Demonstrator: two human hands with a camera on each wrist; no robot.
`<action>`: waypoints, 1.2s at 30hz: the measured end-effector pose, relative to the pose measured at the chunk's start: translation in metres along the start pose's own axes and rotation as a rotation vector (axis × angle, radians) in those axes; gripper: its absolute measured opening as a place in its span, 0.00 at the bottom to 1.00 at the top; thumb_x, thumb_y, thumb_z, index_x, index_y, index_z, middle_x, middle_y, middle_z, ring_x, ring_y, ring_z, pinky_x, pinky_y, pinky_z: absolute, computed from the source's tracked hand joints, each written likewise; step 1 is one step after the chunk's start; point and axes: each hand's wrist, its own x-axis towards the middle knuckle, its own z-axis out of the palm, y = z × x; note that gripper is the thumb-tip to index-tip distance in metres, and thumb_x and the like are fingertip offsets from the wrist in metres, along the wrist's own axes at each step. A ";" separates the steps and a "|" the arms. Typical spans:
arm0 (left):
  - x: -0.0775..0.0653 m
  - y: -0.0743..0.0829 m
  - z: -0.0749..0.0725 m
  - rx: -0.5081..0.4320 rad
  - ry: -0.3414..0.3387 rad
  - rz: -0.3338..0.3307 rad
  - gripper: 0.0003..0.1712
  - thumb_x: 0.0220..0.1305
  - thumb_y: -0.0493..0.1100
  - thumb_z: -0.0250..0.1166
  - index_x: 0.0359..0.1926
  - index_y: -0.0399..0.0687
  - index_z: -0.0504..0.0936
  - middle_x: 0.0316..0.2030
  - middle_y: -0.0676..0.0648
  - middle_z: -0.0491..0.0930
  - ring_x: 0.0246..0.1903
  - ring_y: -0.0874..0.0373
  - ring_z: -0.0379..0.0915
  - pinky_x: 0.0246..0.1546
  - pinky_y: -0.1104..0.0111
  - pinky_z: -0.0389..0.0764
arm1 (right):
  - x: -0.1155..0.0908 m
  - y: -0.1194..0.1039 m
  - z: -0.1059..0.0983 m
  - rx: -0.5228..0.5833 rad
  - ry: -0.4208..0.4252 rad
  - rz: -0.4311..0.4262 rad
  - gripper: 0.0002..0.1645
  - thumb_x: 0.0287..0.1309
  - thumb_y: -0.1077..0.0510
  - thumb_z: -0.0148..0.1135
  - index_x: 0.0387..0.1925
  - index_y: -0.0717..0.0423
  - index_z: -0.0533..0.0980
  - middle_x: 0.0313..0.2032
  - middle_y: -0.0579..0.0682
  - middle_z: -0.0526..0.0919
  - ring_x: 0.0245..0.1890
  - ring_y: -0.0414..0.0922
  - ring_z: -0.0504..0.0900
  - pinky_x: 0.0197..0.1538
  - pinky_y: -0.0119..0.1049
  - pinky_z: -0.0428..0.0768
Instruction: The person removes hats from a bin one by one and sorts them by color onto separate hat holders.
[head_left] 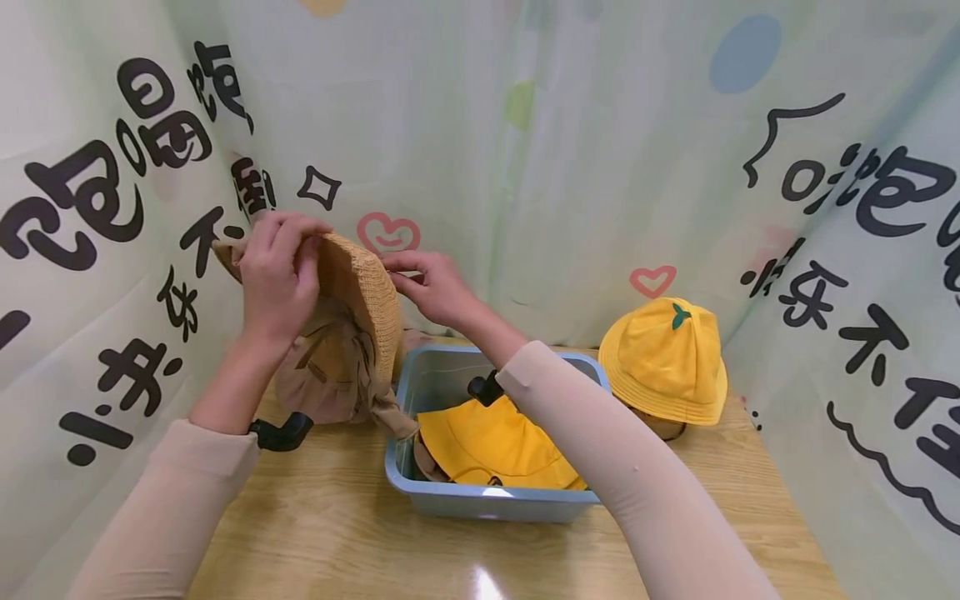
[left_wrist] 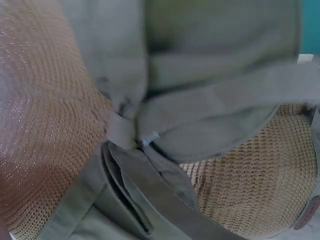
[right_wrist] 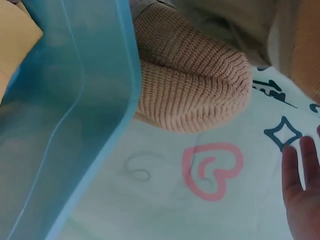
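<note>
My left hand (head_left: 277, 267) grips the brim of a tan woven straw sun hat (head_left: 378, 300), raised and tilted on edge at the left. At the far edge of the same brim, the thumb and fingers of my right hand (head_left: 431, 287) pinch it. A brown fabric tie (head_left: 390, 408) dangles from the hat toward the bin. Close up, the left wrist view has the knotted fabric band (left_wrist: 122, 130) across the straw weave (left_wrist: 50, 110). Behind and below stands a brownish hat (head_left: 315, 400), partly covered. Some right fingers (right_wrist: 295, 175) show at the right wrist view's edge.
Right of the straw hat, a blue plastic bin (head_left: 495, 504) holds a yellow hat (head_left: 498, 442) and a black hook-like piece (head_left: 487, 387). A yellow bucket hat with a green sprout (head_left: 663, 358) sits on a stand at right. Printed curtains (head_left: 465, 150) enclose the wooden table (head_left: 315, 533).
</note>
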 end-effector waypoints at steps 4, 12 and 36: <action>0.002 0.003 -0.001 0.002 -0.006 -0.020 0.07 0.70 0.33 0.60 0.40 0.39 0.85 0.37 0.38 0.79 0.44 0.43 0.76 0.48 0.58 0.73 | -0.007 0.002 0.000 0.082 -0.066 -0.039 0.19 0.71 0.59 0.56 0.59 0.57 0.79 0.56 0.52 0.83 0.58 0.43 0.81 0.56 0.33 0.80; 0.000 0.009 0.000 -0.039 -0.023 -0.070 0.06 0.66 0.31 0.64 0.42 0.38 0.83 0.39 0.41 0.83 0.43 0.44 0.75 0.48 0.60 0.71 | -0.014 0.004 0.002 0.230 -0.040 -0.040 0.14 0.71 0.64 0.55 0.51 0.66 0.81 0.47 0.60 0.85 0.45 0.45 0.85 0.52 0.37 0.82; -0.036 0.041 0.011 -0.114 -0.460 -0.275 0.33 0.67 0.39 0.65 0.71 0.38 0.68 0.61 0.35 0.74 0.59 0.42 0.72 0.58 0.49 0.74 | -0.027 -0.015 0.009 0.220 0.210 0.003 0.12 0.68 0.64 0.60 0.48 0.66 0.82 0.41 0.60 0.86 0.39 0.46 0.85 0.44 0.35 0.84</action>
